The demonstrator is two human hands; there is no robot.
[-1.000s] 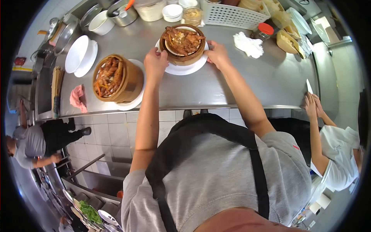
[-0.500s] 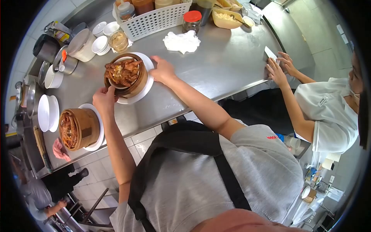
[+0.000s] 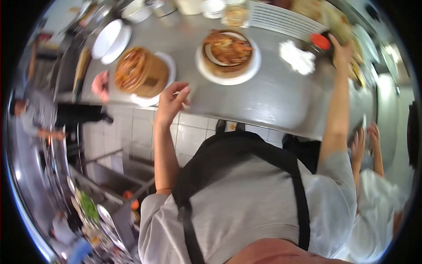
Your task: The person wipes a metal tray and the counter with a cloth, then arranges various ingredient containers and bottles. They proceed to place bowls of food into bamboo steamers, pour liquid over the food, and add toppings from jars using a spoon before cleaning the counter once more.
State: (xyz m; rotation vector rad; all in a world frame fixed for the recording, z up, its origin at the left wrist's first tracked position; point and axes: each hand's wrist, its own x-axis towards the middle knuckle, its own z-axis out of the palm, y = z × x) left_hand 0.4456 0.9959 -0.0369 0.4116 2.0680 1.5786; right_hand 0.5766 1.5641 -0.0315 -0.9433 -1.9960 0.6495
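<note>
Middle steamer [image 3: 226, 71]: brown food [image 3: 235, 47] | left of it: second steamer [image 3: 154, 75], brown pieces [image 3: 129, 66] | left hand [image 3: 172, 102]: half-curled | right hand [image 3: 343, 53], rightward: outstretched, grip unclear

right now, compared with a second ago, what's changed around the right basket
The left hand and right hand have come off the right basket and its plate. The left drew back toward the near edge of the counter; the right reached out rightward, beyond the red-lidded jar. That basket and the left basket stay where they stood.

A pink cloth [image 3: 101, 86] lies near white dishes [image 3: 107, 39], green vegetables [image 3: 89, 206] well apart.
</note>
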